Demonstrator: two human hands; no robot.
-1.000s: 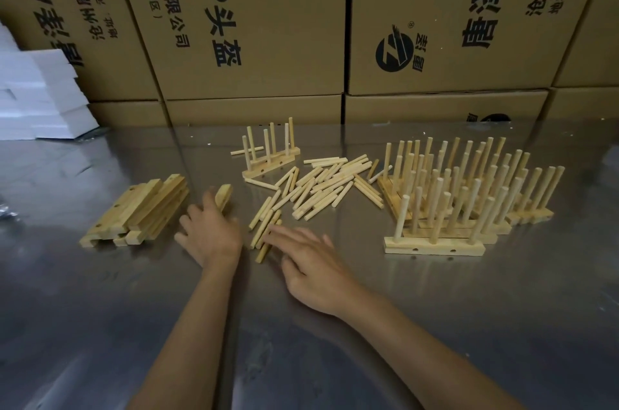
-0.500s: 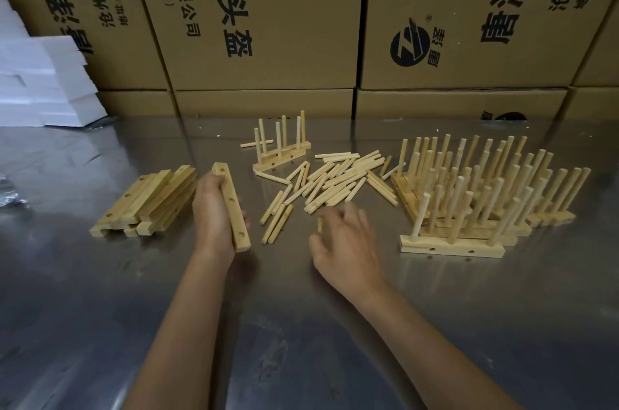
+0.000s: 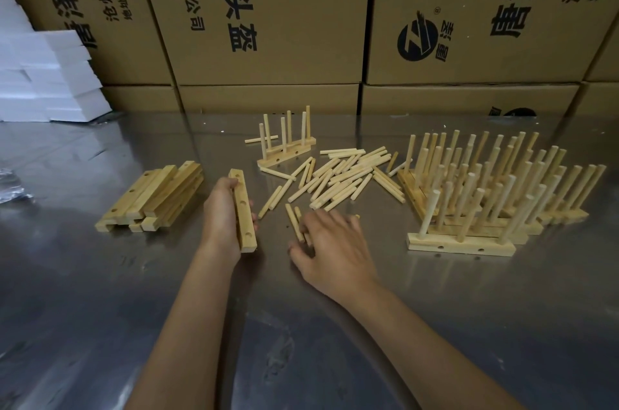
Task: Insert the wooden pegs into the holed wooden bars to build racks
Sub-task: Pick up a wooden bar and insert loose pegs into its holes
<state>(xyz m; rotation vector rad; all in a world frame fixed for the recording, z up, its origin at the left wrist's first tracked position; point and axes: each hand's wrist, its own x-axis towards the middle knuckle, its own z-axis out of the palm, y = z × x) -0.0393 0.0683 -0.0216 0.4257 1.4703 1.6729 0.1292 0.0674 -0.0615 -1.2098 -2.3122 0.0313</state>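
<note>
**Bar in my left hand, pegs under my right**

Near the middle of the steel table [image 3: 100,292], my left hand [image 3: 222,215] grips one holed wooden bar [image 3: 244,210], fingers curled round its long side so the row of holes faces up and the bar runs away from me. Just to its right, my right hand [image 3: 335,242] lies palm down on the near edge of the loose pegs [image 3: 341,178], fingers bent over two or three of them (whether any is truly pinched I cannot tell, since the fingertips are hidden).

Left of the held bar sits a stack of bare bars [image 3: 154,197]. Beyond the pegs stands a small rack [image 3: 286,145] with a few upright pegs. To the right, finished racks [image 3: 495,195] crowd together in rows. Cardboard boxes [image 3: 268,14] with printed lettering wall off the back, and white foam blocks [image 3: 43,74] are piled at far left.
</note>
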